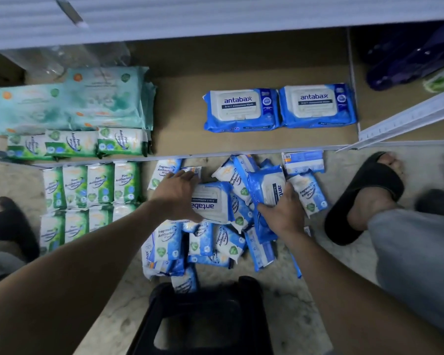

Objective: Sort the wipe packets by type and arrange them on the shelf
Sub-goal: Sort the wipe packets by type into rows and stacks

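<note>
Blue, white-lidded antabax packets [215,201]: left hand [176,194] clasps one, right hand [282,211] seemingly another.

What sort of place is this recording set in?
Likely a shop or stockroom, seen at floor level: a low shelf with a white ruled rail, identical Antabax packets and green wipe packets lined up on it, and a pile of blue packets on the floor.

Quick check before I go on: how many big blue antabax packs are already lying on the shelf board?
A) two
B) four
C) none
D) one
A. The shelf holds two antabax packs lying side by side with their labels up, the left pack and the right pack; the other blue packets are in the floor pile.
</note>
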### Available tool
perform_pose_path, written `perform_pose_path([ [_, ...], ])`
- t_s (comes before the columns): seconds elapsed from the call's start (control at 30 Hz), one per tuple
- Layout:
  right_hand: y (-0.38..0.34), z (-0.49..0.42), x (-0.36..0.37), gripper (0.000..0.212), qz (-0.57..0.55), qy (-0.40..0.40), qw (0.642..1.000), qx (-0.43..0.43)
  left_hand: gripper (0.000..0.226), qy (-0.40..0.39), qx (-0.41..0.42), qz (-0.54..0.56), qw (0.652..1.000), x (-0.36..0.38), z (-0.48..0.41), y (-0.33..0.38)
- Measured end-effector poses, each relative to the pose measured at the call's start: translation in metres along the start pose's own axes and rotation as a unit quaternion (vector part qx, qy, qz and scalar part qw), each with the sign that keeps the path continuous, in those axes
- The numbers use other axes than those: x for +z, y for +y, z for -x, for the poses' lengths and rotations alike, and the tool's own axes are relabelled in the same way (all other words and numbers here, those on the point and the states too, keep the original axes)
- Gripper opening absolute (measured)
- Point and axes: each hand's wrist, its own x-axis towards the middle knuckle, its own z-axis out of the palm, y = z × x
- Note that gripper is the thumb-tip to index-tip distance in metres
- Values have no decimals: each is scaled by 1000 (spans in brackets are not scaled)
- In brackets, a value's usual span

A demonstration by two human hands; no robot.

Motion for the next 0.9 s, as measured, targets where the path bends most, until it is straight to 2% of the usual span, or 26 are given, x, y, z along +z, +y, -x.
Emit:
perform_pose_path([
  [0.13, -2, 8, -7, 93, -21, 21, 1000, 8, 104, 48, -41, 73, 995, 4, 13, 3],
  [0.23, -6, 6, -23, 98, -21, 40, 999, -12, 104, 102, -56, 95, 989, -6, 16, 3],
  [0.4, -18, -15, -66, 100, -5, 66, 996, -57, 95, 201, -71, 103, 972, -42, -2, 1],
  [0.5, -23, -35, -99, 99, 21, 96, 991, -93, 92, 232, -123, 150, 953, -74, -26, 8],
  [0.6, -30, -51, -129, 99, 63, 119, 985, -111, 96, 230, -207, 243, 919, -108, -50, 20],
  [0.7, -36, -68, -149, 104, 104, 127, 978, -131, 91, 196, -280, 370, 864, -134, -68, 37],
  [0.83, -44, -85, -161, 101, 187, 116, 959, -176, 54, 151, -297, 522, 785, -133, -91, 57],
  [0.9, -47, -89, -164, 100, 227, 105, 949, -190, 39, 126, -294, 551, 771, -126, -99, 56],
])
